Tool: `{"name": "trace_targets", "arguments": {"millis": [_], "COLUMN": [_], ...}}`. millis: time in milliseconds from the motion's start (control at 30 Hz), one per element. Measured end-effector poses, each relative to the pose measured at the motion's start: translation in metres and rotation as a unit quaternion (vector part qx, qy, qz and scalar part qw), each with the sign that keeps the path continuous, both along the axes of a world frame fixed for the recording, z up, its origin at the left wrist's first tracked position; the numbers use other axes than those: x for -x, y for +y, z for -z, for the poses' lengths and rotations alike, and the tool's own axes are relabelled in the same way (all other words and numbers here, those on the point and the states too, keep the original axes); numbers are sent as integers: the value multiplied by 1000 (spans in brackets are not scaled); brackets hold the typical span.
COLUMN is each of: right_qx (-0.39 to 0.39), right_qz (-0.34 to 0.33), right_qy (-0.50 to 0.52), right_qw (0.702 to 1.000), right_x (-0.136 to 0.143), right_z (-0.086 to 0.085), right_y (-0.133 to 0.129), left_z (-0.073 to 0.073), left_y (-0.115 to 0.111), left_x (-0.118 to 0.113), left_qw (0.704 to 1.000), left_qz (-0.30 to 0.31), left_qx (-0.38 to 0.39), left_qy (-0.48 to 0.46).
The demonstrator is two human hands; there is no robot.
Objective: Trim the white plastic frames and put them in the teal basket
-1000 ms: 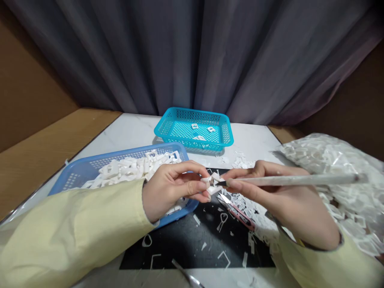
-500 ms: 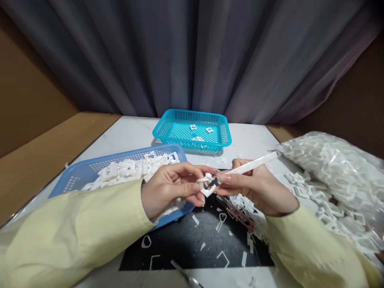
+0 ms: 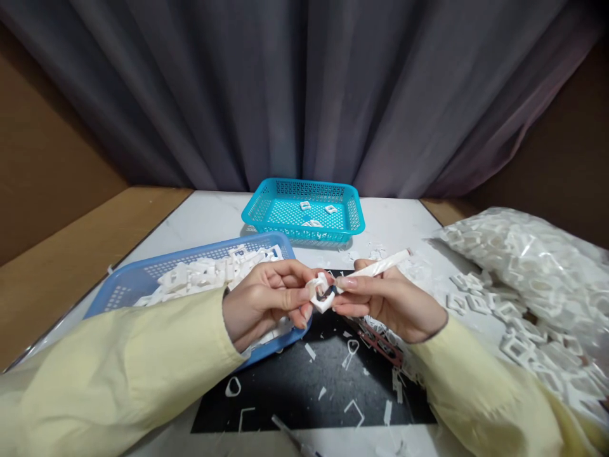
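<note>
Pinched in the fingers of my left hand [image 3: 271, 298] is a small white plastic frame [image 3: 323, 303], roughly square with an open middle. My right hand [image 3: 390, 301] grips a white-handled knife [image 3: 375, 265] like a pen, its handle slanting up to the right. The knife's dark tip reaches into the frame's opening; fingers partly hide where it touches. Both hands meet over the black mat [image 3: 276, 400]. Beside my left forearm, a blue basket [image 3: 128, 276] holds many similar white pieces [image 3: 200, 273].
Behind the hands stands a turquoise basket [image 3: 304, 184] with several white frames inside. A clear bag [image 3: 528, 247] of white pieces lies at right, with loose frames [image 3: 518, 346] before it. White scraps, reddish-brown scissor handles [image 3: 380, 343] and a metal tool [image 3: 292, 435] lie around the mat.
Both hands have shifted slightly left with the frame and knife. The knife's handle end has swung left and a little lower. Both items are still held.
</note>
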State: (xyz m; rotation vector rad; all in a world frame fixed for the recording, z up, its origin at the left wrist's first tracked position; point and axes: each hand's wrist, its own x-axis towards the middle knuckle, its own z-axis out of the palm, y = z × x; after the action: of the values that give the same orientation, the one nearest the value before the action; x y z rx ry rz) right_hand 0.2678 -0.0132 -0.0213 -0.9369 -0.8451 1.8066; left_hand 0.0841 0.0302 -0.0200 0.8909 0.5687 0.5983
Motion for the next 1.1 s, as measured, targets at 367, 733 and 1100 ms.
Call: {"name": "trace_targets", "arguments": {"millis": [367, 733, 1100], "right_qx": [-224, -286, -298], "right_qz": [152, 139, 136], "right_qy": [-154, -246, -266], "right_qw": [950, 915, 907], "right_x": [1, 15, 17], "right_z": [-14, -12, -14], "right_y": [-11, -20, -23], "left_z": [-5, -4, -5], "left_y": [-1, 1, 0], "left_x": [1, 1, 1], "left_qw": [996, 996, 994], "left_qz": [-65, -47, -39], "left_qx": [23, 71, 95], "left_qy": [53, 41, 38]}}
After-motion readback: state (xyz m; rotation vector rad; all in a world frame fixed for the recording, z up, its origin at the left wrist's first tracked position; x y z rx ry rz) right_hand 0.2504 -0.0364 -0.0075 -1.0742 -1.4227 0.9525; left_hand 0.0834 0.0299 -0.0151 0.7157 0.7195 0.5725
